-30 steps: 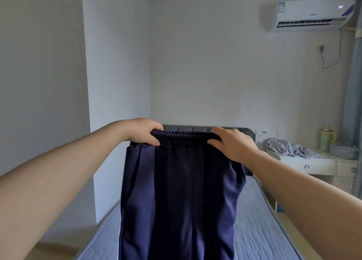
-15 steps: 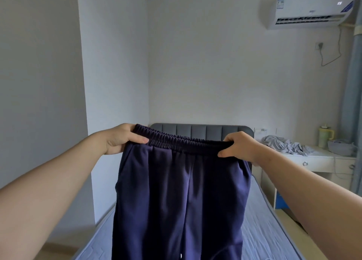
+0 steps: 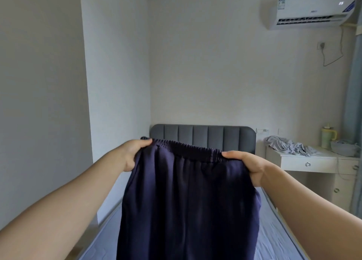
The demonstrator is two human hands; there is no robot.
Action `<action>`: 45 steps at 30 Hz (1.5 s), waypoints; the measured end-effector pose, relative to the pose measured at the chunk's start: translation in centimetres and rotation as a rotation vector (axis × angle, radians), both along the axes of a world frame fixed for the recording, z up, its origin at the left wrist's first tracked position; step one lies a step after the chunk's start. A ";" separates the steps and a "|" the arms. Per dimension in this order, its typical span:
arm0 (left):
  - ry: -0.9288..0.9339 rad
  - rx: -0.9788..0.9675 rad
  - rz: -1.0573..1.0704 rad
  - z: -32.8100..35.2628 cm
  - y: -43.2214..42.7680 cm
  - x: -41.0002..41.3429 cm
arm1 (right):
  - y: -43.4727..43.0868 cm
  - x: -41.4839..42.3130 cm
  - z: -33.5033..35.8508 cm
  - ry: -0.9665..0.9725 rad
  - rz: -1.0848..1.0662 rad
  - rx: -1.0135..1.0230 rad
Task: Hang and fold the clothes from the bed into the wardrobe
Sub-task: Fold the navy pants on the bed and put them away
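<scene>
The trousers [image 3: 186, 201], dark navy, hang in the air above the bed [image 3: 274, 238]. They are held up by their elastic waistband [image 3: 188, 150], which is stretched wide and slopes down toward the right. The left grip [image 3: 133, 155] pinches the waistband's left end and the right grip [image 3: 248, 165] clasps its right end. Most of the fingers of both are hidden behind the fabric.

The legs run off the bottom edge, so the hems cannot be seen, and the cloth is slightly blurred. The trousers cover most of the bed, and only strips of its blue-grey surface show at either side. The lower part of the grey headboard [image 3: 201, 134] lies behind the waistband.

To the right, a white counter [image 3: 313, 161] carries a crumpled grey cloth [image 3: 290, 146], a pale jug [image 3: 328, 137] and a grey item [image 3: 342, 150] too dim to name. An air conditioner [image 3: 311, 11] sits high up at the right. A curtain [image 3: 355, 103] is cut off at the right edge.
</scene>
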State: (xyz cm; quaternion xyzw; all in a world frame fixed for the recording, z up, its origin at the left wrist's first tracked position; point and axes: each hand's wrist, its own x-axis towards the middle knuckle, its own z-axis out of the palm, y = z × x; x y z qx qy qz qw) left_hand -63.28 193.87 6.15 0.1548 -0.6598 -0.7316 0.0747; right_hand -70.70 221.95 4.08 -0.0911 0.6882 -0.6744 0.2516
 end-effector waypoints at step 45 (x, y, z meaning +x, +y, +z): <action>0.577 -0.360 -0.285 6.1 3.4 5.0 | -5.3 5.3 6.4 0.615 0.180 -0.252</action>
